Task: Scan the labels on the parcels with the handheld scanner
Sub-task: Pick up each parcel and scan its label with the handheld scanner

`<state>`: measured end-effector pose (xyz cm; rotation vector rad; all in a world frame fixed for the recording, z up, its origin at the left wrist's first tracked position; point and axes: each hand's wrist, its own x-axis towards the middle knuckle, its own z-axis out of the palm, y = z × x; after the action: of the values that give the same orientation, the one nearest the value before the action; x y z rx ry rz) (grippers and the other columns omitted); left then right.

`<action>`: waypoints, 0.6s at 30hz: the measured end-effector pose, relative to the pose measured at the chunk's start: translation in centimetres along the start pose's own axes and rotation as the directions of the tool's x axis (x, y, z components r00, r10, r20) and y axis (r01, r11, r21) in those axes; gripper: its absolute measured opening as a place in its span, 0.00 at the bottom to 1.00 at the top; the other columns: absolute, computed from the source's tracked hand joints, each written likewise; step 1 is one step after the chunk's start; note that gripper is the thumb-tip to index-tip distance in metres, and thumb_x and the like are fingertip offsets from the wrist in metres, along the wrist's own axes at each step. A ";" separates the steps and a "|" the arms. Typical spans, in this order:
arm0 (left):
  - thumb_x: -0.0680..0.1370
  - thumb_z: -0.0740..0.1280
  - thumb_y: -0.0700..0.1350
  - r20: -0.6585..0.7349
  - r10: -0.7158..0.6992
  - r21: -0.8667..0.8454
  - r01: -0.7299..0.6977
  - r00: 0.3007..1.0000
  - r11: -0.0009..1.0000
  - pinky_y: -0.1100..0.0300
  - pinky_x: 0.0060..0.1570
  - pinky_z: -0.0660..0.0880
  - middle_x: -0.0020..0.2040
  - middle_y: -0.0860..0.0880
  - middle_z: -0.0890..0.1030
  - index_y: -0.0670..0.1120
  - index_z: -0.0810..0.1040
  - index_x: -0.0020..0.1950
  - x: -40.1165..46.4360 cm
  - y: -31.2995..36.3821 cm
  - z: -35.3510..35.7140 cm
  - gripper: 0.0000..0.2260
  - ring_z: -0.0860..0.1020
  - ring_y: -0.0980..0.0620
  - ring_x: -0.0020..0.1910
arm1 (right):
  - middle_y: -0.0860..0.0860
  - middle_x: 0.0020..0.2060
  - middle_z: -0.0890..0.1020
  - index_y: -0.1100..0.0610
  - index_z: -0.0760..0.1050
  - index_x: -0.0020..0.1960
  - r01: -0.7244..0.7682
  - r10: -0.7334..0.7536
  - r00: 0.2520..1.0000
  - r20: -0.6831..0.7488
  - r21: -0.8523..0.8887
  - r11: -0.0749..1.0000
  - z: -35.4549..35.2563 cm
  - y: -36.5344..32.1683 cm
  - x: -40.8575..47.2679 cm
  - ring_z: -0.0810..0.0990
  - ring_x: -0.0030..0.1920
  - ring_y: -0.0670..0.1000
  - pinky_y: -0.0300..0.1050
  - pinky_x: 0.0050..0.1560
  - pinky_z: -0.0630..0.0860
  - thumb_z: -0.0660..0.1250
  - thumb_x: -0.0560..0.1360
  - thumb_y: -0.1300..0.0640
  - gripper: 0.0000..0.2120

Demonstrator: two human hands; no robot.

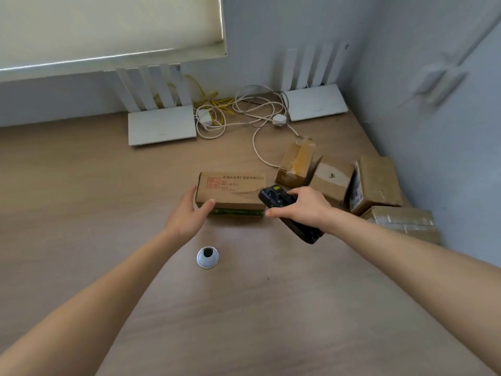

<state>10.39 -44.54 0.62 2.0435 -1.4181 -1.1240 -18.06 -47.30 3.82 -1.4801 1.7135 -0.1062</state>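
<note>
Parcel (230, 194) held by L hand (187, 213), scanner (287, 213) in R hand (301, 206)

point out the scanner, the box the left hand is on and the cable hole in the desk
handheld scanner (273, 198), head view, on its black head above the right hand's fingers
flat cardboard box (233, 189), head view, middle of its printed top face
cable grommet (207, 257), head view, centre of the round silver cap

A single wide-angle head view looks forward and steeply down over a wooden desk (81, 185), close above it. Both forearms reach in from the lower corners toward frame centre. The room's wall corner (349, 63) fills the upper right, edges bowed.
</note>
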 end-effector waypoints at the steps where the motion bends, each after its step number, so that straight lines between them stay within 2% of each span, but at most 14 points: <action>1: 0.80 0.65 0.56 0.001 -0.007 -0.020 0.007 1.000 1.000 0.51 0.68 0.67 0.73 0.51 0.71 0.51 0.60 0.80 0.9 -0.1 0.2 0.30 0.69 0.45 0.73 | 0.47 0.48 0.83 0.52 0.77 0.68 0.000 0.000 1.000 0.004 0.038 0.999 0.4 -0.4 1.1 0.82 0.46 0.47 0.42 0.39 0.78 0.79 0.62 0.31 0.41; 2: 0.80 0.66 0.56 0.006 -0.020 -0.046 0.020 1.000 0.999 0.52 0.66 0.68 0.70 0.52 0.72 0.50 0.60 0.80 1.7 -0.1 0.4 0.30 0.71 0.45 0.71 | 0.46 0.48 0.83 0.52 0.77 0.68 0.005 -0.004 1.000 -0.005 0.075 0.997 0.9 -0.7 2.0 0.82 0.46 0.47 0.41 0.38 0.77 0.80 0.62 0.32 0.41; 5: 0.81 0.65 0.55 0.050 -0.094 -0.164 0.101 0.994 0.981 0.52 0.68 0.68 0.73 0.50 0.72 0.49 0.58 0.81 3.5 -0.5 1.0 0.31 0.72 0.48 0.68 | 0.40 0.44 0.81 0.51 0.79 0.66 0.025 -0.009 0.996 -0.083 0.193 0.981 2.4 -1.1 4.1 0.80 0.44 0.43 0.39 0.37 0.75 0.81 0.62 0.34 0.38; 8: 0.81 0.65 0.54 0.043 -0.153 -0.230 0.159 0.987 0.960 0.53 0.65 0.70 0.69 0.49 0.74 0.49 0.59 0.81 4.1 -0.9 1.4 0.30 0.74 0.49 0.65 | 0.38 0.44 0.78 0.52 0.76 0.70 0.007 0.021 0.995 -0.094 0.291 0.957 3.2 -1.5 5.0 0.78 0.46 0.42 0.38 0.39 0.74 0.82 0.62 0.35 0.42; 10: 0.81 0.66 0.52 0.060 -0.157 -0.272 0.168 0.986 0.948 0.54 0.58 0.73 0.61 0.52 0.79 0.53 0.70 0.74 4.1 -1.2 1.3 0.21 0.77 0.51 0.59 | 0.41 0.47 0.80 0.52 0.75 0.71 0.001 0.033 0.994 -0.101 0.323 0.946 3.4 -1.4 5.2 0.80 0.48 0.44 0.41 0.43 0.77 0.82 0.62 0.36 0.43; 11: 0.81 0.66 0.51 0.062 -0.171 -0.317 0.182 0.983 0.931 0.53 0.57 0.74 0.58 0.53 0.80 0.54 0.74 0.69 3.9 -1.3 1.2 0.16 0.78 0.51 0.57 | 0.42 0.50 0.82 0.52 0.76 0.70 0.006 0.033 0.993 -0.110 0.336 0.942 3.4 -1.3 5.2 0.81 0.50 0.46 0.43 0.47 0.79 0.82 0.62 0.36 0.42; 13: 0.80 0.68 0.51 0.045 -0.228 -0.432 0.224 0.973 0.874 0.48 0.58 0.75 0.53 0.51 0.79 0.51 0.75 0.60 3.2 -1.4 1.0 0.10 0.79 0.48 0.53 | 0.46 0.54 0.83 0.52 0.76 0.70 0.003 0.047 0.991 -0.126 0.365 0.931 3.5 -0.9 4.6 0.82 0.54 0.49 0.50 0.57 0.82 0.82 0.63 0.36 0.41; 15: 0.80 0.67 0.53 0.039 -0.266 -0.511 0.248 0.963 0.823 0.50 0.52 0.78 0.51 0.48 0.79 0.46 0.72 0.52 1.9 -1.3 0.7 0.11 0.79 0.47 0.47 | 0.48 0.57 0.82 0.53 0.75 0.70 -0.021 0.081 0.988 -0.132 0.404 0.915 3.3 -0.5 3.4 0.82 0.58 0.52 0.53 0.62 0.80 0.81 0.64 0.36 0.41; 18: 0.80 0.66 0.58 0.037 -0.267 -0.564 0.241 0.963 0.790 0.54 0.44 0.80 0.48 0.49 0.80 0.45 0.67 0.49 -0.5 -0.6 0.6 0.17 0.81 0.48 0.46 | 0.48 0.59 0.79 0.54 0.71 0.73 -0.014 0.088 0.984 -0.154 0.428 0.904 2.9 0.0 0.8 0.79 0.59 0.52 0.50 0.60 0.78 0.79 0.67 0.37 0.41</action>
<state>10.16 -43.75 0.04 1.8247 -0.6663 -1.3930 -16.17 -46.72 1.60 -1.1230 1.7239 -0.5594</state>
